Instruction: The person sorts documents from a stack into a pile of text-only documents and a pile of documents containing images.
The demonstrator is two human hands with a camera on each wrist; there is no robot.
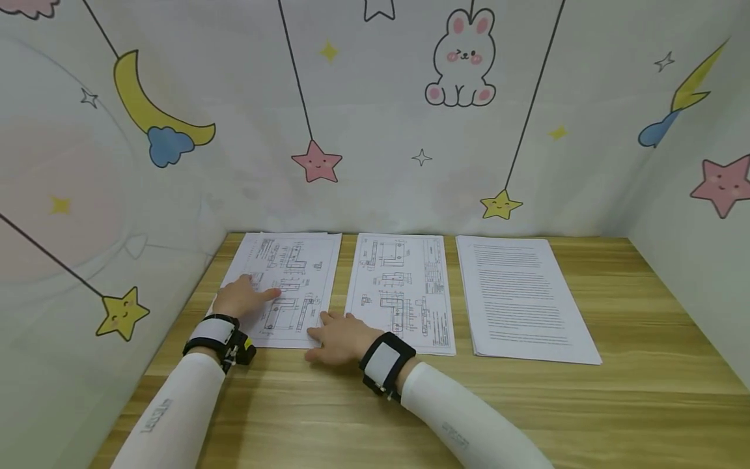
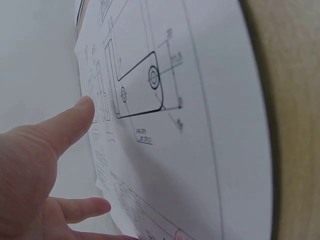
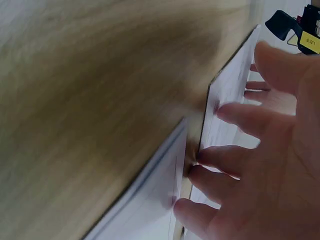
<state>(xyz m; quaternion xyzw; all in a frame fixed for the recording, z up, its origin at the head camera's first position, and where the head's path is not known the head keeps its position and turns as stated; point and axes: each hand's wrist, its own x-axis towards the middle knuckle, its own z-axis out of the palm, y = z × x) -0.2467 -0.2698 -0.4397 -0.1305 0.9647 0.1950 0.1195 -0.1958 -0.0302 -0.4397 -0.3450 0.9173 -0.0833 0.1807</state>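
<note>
The left drawing sheet (image 1: 287, 286) lies flat on the wooden table (image 1: 586, 404), at about 11 o'clock from your wrists, its far edge close to the back wall. It carries line drawings of a bracket with dimension marks, seen large in the left wrist view (image 2: 165, 100).

Your left hand (image 1: 240, 296) rests on the left part of this sheet, fingers straight and flat on the paper, the index finger pointing toward 2 o'clock across the drawing. In the left wrist view (image 2: 45, 150) the fingers are stretched out and spread, gripping nothing.

Your right hand (image 1: 340, 337) lies at the sheet's near right corner, at about 4 o'clock from the left hand. Its fingers point toward 10 o'clock, with the tips at the paper's right edge. The right wrist view (image 3: 260, 165) shows the fingers loosely extended and apart, tips touching the gap between two sheets; whether they press the paper or only the table there, you cannot tell. The two hands are near each other but do not touch.

Just beside, at 3 o'clock, lies a second drawing sheet (image 1: 404, 293) with similar bracket views. Further toward 3 o'clock sits a stack of text pages (image 1: 521, 299). The walls around the table are covered with a cartoon backdrop (image 1: 375, 117) showing a rabbit, stars and a moon.
</note>
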